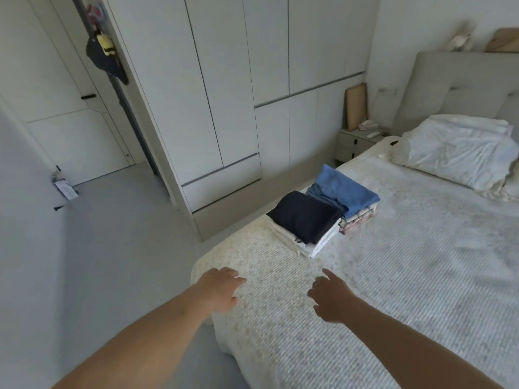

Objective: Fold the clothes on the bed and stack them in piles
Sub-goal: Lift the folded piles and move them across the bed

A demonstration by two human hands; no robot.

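Observation:
Two piles of folded clothes sit side by side near the left edge of the bed (pixel 407 276). The nearer pile has a dark navy garment (pixel 304 214) on top of folded white pieces (pixel 314 245). Behind it, a blue garment (pixel 344 189) tops a pile of patterned fabric (pixel 355 220). My left hand (pixel 220 289) hovers over the bed's near corner with its fingers relaxed, holding nothing. To its right, my right hand (pixel 331 300) is also empty, its fingers spread and pointing toward the piles. Both hands are short of the clothes.
A white pillow (pixel 455 150) lies at the head of the bed by the grey headboard (pixel 455 80). White wardrobe doors (pixel 224 94) line the wall left of the bed, with a nightstand (pixel 355 144) beyond. Grey floor (pixel 112 234) lies to the left.

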